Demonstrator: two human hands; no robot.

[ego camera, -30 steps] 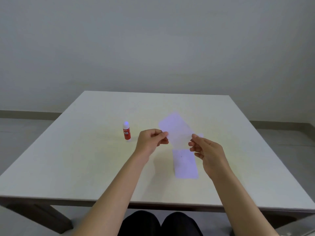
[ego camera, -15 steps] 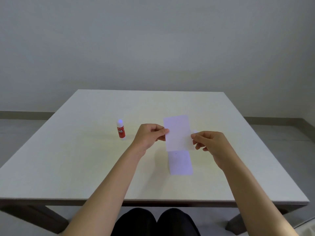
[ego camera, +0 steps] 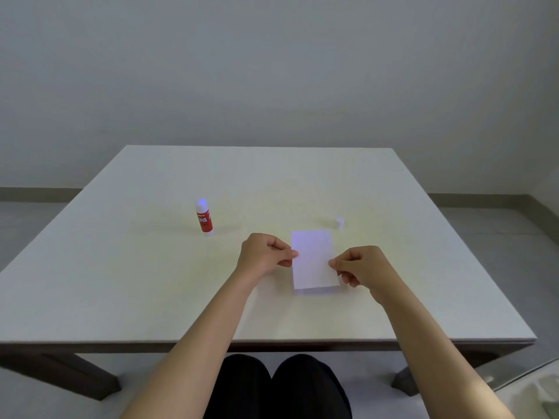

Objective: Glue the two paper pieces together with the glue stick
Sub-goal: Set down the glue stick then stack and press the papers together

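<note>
Near the table's front-middle, both hands pinch the top paper: left hand on its left edge, right hand on its right. It's lined up over the bottom paper, which peeks out underneath. Glue stick stands uncapped off to the left, w/ cap behind the papers. Looks like the joining step imo; next = lower it square & press flat.

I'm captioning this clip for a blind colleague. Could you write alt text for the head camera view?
Both hands, left hand and right hand, pinch a white paper over another paper lying on a pale table. A red glue stick stands uncapped to the left.
</note>
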